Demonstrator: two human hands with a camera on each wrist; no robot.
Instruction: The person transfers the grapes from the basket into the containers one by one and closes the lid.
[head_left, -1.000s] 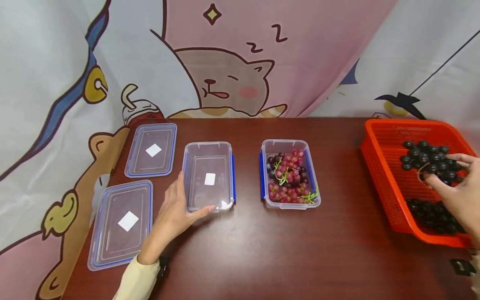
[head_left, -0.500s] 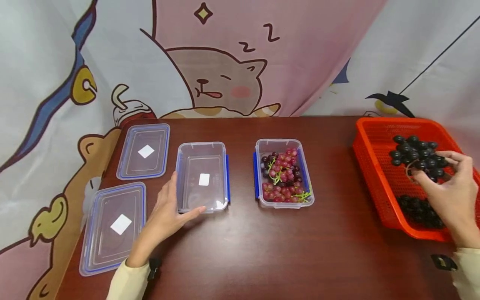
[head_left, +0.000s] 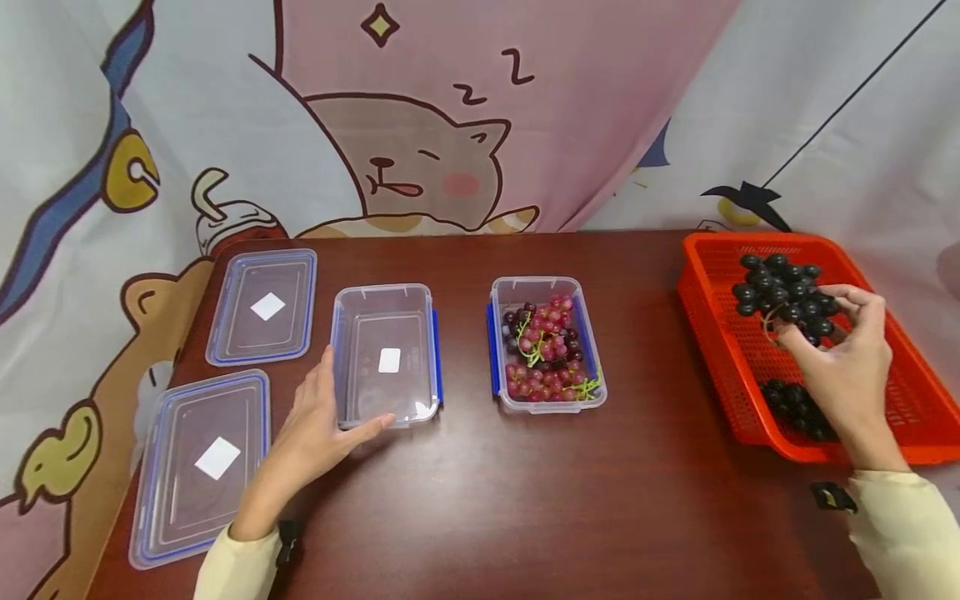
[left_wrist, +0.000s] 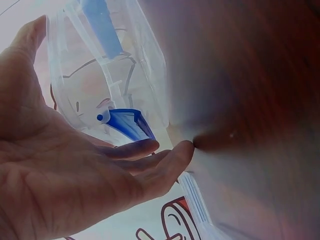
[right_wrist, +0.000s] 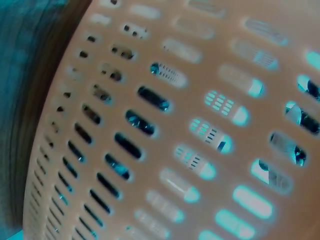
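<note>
In the head view my right hand pinches a bunch of black grapes between thumb and fingers, held over the red plastic basket. More black grapes lie in the basket, partly hidden by the hand. My left hand lies around the front left corner of a clear plastic container with nothing in it. Its fingers extend along the left wall and its thumb reaches across the front. In the left wrist view the same hand has fingertips down by the table, beside the container's blue clip.
A second clear container holds red and dark grapes, a green stem hanging at its right rim. Two clear lids with blue seals lie at the left of the brown table. The basket's slotted wall fills the right wrist view.
The head view has turned to the right, so everything sits further left. The black grape bunch in my right hand has moved slightly up and left over the basket. My left hand stays at the container.
</note>
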